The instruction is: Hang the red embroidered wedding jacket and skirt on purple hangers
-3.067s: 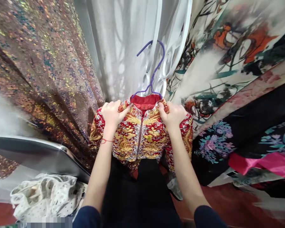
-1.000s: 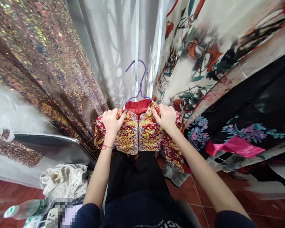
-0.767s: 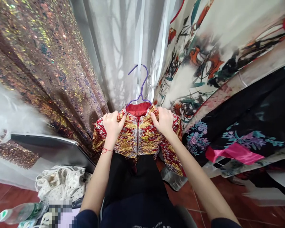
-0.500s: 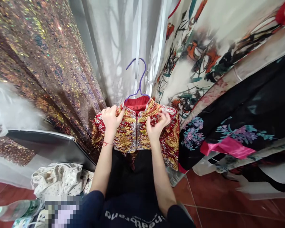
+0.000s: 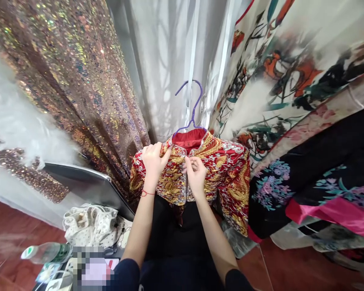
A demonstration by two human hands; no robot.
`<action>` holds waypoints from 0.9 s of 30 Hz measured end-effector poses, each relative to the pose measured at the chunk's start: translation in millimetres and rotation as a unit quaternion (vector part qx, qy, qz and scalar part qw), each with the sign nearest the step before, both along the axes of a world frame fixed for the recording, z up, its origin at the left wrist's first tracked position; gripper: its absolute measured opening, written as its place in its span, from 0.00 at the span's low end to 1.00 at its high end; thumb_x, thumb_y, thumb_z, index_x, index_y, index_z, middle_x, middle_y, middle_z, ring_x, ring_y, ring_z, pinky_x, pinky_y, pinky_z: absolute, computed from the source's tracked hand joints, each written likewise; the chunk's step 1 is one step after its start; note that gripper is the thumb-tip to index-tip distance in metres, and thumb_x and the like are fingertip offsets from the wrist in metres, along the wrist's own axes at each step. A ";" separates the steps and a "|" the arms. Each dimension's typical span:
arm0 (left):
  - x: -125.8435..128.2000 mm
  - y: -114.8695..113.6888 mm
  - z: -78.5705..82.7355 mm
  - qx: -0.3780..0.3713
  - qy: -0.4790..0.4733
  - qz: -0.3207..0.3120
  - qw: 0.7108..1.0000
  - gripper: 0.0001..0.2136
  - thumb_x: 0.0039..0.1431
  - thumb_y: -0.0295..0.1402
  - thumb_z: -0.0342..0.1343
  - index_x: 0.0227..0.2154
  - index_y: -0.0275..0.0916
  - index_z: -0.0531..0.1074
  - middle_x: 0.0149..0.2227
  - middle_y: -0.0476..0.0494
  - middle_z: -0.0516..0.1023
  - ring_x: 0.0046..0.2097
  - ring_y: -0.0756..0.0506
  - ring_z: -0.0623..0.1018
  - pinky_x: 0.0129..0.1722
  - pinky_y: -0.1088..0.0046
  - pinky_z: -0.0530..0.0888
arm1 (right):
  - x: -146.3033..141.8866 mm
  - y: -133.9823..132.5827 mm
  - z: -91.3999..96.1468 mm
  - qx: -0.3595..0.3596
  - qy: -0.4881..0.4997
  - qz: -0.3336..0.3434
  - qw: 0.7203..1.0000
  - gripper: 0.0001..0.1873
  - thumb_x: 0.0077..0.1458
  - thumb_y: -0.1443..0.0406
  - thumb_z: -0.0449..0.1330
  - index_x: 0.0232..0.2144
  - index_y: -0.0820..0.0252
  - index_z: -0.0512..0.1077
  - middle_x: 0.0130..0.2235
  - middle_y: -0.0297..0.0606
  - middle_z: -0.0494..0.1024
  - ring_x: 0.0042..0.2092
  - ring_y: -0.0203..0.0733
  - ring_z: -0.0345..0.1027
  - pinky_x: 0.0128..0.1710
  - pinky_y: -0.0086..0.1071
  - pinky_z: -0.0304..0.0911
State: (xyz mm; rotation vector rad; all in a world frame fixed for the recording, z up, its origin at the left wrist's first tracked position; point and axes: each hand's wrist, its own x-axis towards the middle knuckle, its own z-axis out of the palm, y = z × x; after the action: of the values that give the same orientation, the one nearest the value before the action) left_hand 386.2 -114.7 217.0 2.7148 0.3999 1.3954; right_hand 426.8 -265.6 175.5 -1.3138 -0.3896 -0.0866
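Observation:
A red jacket (image 5: pixel 172 184) with dense gold and silver embroidery rests across my lap on a purple wire hanger (image 5: pixel 197 103). Its stand-up collar shows a red lining and a small label. My left hand (image 5: pixel 155 159) is closed around the jacket's shoulder beside the collar, thumb on the front. At the front opening, just below the collar, my right hand (image 5: pixel 195 173) has its thumb and fingers pinched on the edge. Whatever small part lies between those fingertips is hidden. The hanger's hook points up and left.
A sequinned gown (image 5: pixel 87 81) hangs at left, near white fluff (image 5: pixel 27 117) and a dark chair-like panel (image 5: pixel 91 186). Printed cloth (image 5: pixel 291 72) and a black floral garment (image 5: pixel 303 182) hang at right. A polka-dot cloth bag (image 5: pixel 92 226) and plastic bottle (image 5: pixel 45 254) are lower left.
My right hand has moved left from the jacket's other shoulder to the front opening, and its fingers have closed. My left hand stays on its shoulder. The whole view has shifted.

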 end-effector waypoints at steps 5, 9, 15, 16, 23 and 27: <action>-1.6 0.4 0.7 0.006 -0.003 0.003 1.000 0.17 0.67 0.46 0.50 0.26 0.42 0.67 0.25 0.44 0.73 0.32 0.42 0.70 0.38 0.64 0.61 | -11.7 -1.8 -2.7 0.057 0.024 0.038 0.997 0.17 0.57 0.52 0.64 0.28 0.56 0.65 0.22 0.26 0.71 0.19 0.31 0.64 0.23 0.28 0.63; -2.5 -0.8 1.7 0.001 -0.001 0.001 1.000 0.17 0.67 0.46 0.50 0.26 0.42 0.67 0.26 0.43 0.74 0.32 0.41 0.70 0.38 0.64 0.60 | -13.8 -4.6 -2.0 0.064 0.018 0.055 0.996 0.16 0.58 0.53 0.63 0.29 0.55 0.65 0.23 0.26 0.70 0.19 0.31 0.64 0.22 0.28 0.62; 1.8 -2.5 0.0 -0.021 -0.009 -0.011 1.000 0.17 0.67 0.45 0.49 0.26 0.42 0.67 0.26 0.42 0.73 0.32 0.41 0.70 0.38 0.63 0.60 | -13.9 -9.9 -33.1 0.032 0.048 0.031 0.998 0.19 0.57 0.49 0.63 0.28 0.55 0.65 0.20 0.25 0.67 0.21 0.33 0.63 0.24 0.29 0.62; 2.5 -1.5 0.0 -0.026 -0.010 -0.012 1.000 0.17 0.68 0.45 0.49 0.25 0.42 0.67 0.25 0.43 0.73 0.32 0.42 0.70 0.38 0.63 0.61 | -16.8 -10.0 -46.1 0.024 0.065 0.028 0.997 0.20 0.57 0.48 0.62 0.27 0.55 0.65 0.19 0.25 0.66 0.20 0.33 0.62 0.24 0.29 0.61; 1.7 -7.9 1.8 -0.067 -0.060 -0.051 0.995 0.17 0.64 0.47 0.54 0.45 0.38 0.71 0.43 0.38 0.78 0.48 0.40 0.75 0.54 0.60 0.65 | -46.2 -34.4 -145.2 -0.030 0.177 0.062 0.982 0.28 0.47 0.40 0.65 0.21 0.55 0.61 0.13 0.24 0.62 0.15 0.31 0.55 0.17 0.27 0.50; -11.9 -52.2 -44.7 -0.125 -0.159 -0.046 0.978 0.34 0.53 0.49 0.64 0.57 0.34 0.62 0.59 0.27 0.66 0.63 0.35 0.66 0.61 0.54 0.64 | -61.8 -50.7 -167.6 -0.055 0.200 0.084 0.975 0.26 0.48 0.42 0.65 0.23 0.56 0.63 0.14 0.23 0.62 0.15 0.29 0.54 0.18 0.26 0.49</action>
State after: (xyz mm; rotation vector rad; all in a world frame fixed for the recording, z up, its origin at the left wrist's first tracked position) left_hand 374.2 -166.9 172.4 2.2358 0.3887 1.5968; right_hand 365.1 -316.3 7.9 -1.3643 -0.1607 0.3415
